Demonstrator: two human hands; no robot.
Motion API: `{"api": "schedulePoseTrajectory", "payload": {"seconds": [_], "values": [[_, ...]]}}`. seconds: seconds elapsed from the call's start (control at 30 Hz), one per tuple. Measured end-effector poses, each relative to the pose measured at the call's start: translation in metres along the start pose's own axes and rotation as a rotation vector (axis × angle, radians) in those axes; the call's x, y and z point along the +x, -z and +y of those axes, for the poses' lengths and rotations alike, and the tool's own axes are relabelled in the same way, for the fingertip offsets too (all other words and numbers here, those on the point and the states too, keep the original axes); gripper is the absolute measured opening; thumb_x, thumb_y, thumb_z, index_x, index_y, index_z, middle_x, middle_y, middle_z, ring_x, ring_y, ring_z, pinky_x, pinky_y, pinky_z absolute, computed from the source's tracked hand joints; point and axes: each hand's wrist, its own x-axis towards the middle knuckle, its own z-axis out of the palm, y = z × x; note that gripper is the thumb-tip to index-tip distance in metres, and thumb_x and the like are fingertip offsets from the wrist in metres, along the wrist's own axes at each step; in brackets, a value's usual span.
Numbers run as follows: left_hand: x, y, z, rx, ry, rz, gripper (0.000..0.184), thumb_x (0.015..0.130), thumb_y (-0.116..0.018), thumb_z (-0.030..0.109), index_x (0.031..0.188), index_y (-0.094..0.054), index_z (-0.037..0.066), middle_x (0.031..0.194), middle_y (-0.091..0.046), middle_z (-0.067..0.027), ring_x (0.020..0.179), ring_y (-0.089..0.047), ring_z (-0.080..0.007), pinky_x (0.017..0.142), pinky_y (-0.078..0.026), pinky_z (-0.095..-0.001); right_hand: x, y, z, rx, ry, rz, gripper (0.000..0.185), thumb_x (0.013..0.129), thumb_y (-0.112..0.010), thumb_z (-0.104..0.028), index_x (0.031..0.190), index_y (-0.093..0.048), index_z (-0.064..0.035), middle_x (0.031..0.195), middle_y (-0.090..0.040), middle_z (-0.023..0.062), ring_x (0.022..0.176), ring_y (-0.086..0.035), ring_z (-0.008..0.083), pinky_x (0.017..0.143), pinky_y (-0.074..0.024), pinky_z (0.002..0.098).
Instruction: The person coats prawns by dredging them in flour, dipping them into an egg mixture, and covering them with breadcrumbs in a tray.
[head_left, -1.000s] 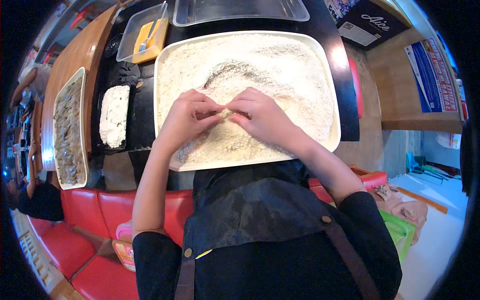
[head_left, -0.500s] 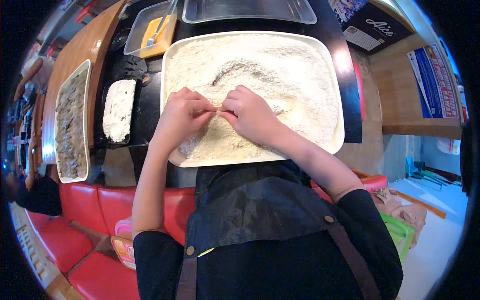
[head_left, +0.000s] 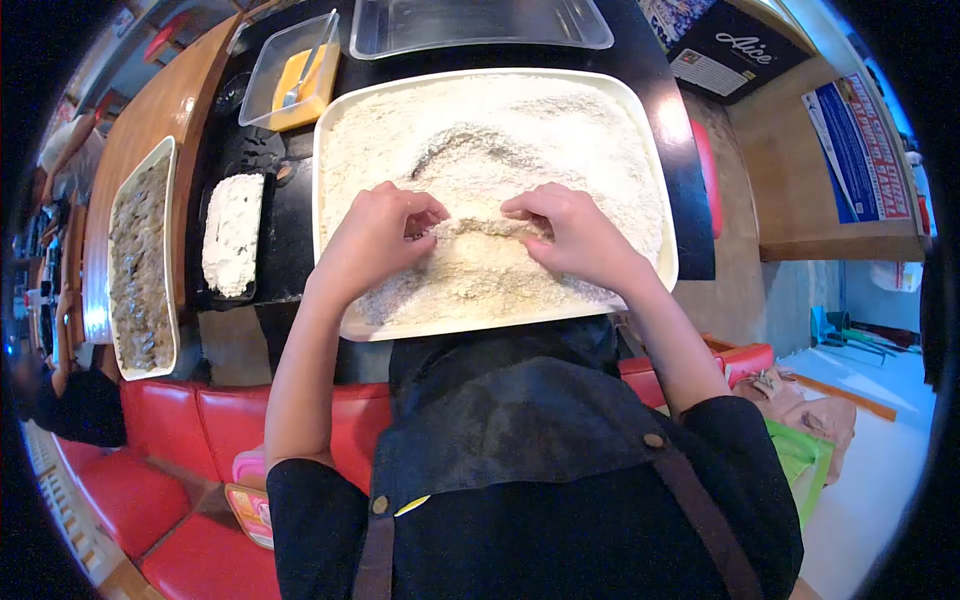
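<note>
- Black worktop (head_left: pixel 690 235), glossy, glaring near its right edge.
- Wooden worktop (head_left: pixel 150 105) on the left, reflecting light.
- Padded red seats (head_left: pixel 155 430), near left.
- Wooden panel (head_left: pixel 785 185) on the right, bearing a blue, white and red poster (head_left: pixel 858 150).
- Pale, bluish floor (head_left: pixel 870 470), near right.

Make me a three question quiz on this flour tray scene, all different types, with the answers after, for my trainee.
1. Multiple choice: What sits with the yellow mixture in the clear tub?
A) A folded cloth
B) A utensil
C) A red ball

2. True or false: The left hand and right hand are apart, over the large white tray.

3. Fill in: Between the brown-filled tray and the large white tray is a heap of ____ powder.

Key: 1. B; 2. True; 3. white
</note>
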Motion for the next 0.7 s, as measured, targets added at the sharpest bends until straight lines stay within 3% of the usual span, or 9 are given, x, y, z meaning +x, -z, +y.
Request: {"api": "schedulePoseTrajectory", "payload": {"seconds": [0.07, 0.17, 0.27, 0.37, 0.47, 0.57, 0.7], "values": [[0.004, 0.003, 0.005, -0.069, 0.134, -0.096, 0.025, 0.073, -0.077, 0.010, 0.096, -0.074, 0.003, 0.087, -0.069, -0.0098, 0.080, -0.062, -0.0223, 0.077, -0.052, -0.0315, 0.000, 0.002, -0.005, 0.121, -0.055, 0.004, 0.035, 0.076, -0.070, -0.002, 0.111, -0.067, -0.0038, 0.088, -0.065, 0.0127, 0.082, -0.063, 0.0251, 0.076, -0.0517, 0.0321], [0.001, 0.012, 0.007, -0.056, 0.171, 0.005, 0.025, 0.073, -0.081, 0.012, 0.095, -0.075, 0.003, 0.084, -0.067, -0.0101, 0.083, -0.062, -0.0225, 0.078, -0.052, -0.0301, -0.002, 0.008, -0.002, 0.088, -0.109, 0.048, 0.029, 0.077, -0.072, -0.005, 0.106, -0.070, -0.0031, 0.087, -0.067, 0.0135, 0.083, -0.064, 0.0235, 0.075, -0.0514, 0.0313], [-0.001, 0.009, -0.009, 0.041, 0.138, 0.030, 0.025, 0.072, -0.081, 0.010, 0.095, -0.075, 0.003, 0.085, -0.066, -0.0101, 0.086, -0.062, -0.0229, 0.079, -0.052, -0.0303, -0.002, 0.007, 0.014, -0.014, -0.026, 0.046, 0.025, 0.078, -0.075, -0.008, 0.102, -0.072, -0.0029, 0.091, -0.068, 0.0131, 0.088, -0.064, 0.0245, 0.077, -0.0515, 0.0319], [-0.009, 0.010, -0.006, 0.085, 0.038, 0.120, 0.025, 0.073, -0.081, 0.009, 0.097, -0.076, 0.005, 0.087, -0.067, -0.0095, 0.087, -0.061, -0.0226, 0.078, -0.052, -0.0307, -0.007, 0.003, 0.014, -0.011, 0.037, 0.141, 0.025, 0.079, -0.073, -0.014, 0.100, -0.072, -0.0013, 0.090, -0.067, 0.0146, 0.093, -0.062, 0.0292, 0.088, -0.0497, 0.0371], [-0.007, 0.008, 0.000, 0.071, -0.085, 0.170, 0.024, 0.074, -0.080, 0.009, 0.097, -0.077, 0.007, 0.084, -0.068, -0.0080, 0.085, -0.060, -0.0218, 0.078, -0.051, -0.0313, -0.005, -0.004, 0.001, 0.037, 0.128, 0.245, 0.022, 0.079, -0.072, -0.013, 0.097, -0.072, 0.0001, 0.093, -0.067, 0.0134, 0.096, -0.061, 0.0294, 0.089, -0.0495, 0.0374], [-0.004, -0.009, -0.005, 0.011, -0.122, 0.181, 0.023, 0.073, -0.080, 0.009, 0.097, -0.077, 0.008, 0.082, -0.068, -0.0068, 0.084, -0.060, -0.0220, 0.078, -0.050, -0.0317, -0.003, -0.013, 0.009, 0.046, 0.119, 0.134, 0.024, 0.079, -0.073, -0.011, 0.099, -0.070, 0.0013, 0.095, -0.066, 0.0143, 0.097, -0.060, 0.0301, 0.089, -0.0498, 0.0377], [-0.003, -0.022, -0.013, 0.015, -0.122, 0.220, 0.019, 0.074, -0.079, 0.008, 0.093, -0.077, 0.008, 0.080, -0.068, -0.0065, 0.084, -0.060, -0.0233, 0.079, -0.050, -0.0326, -0.003, -0.017, 0.015, 0.020, 0.146, 0.159, 0.025, 0.079, -0.072, -0.010, 0.101, -0.070, -0.0004, 0.094, -0.065, 0.0150, 0.097, -0.061, 0.0299, 0.088, -0.0501, 0.0376]]}}
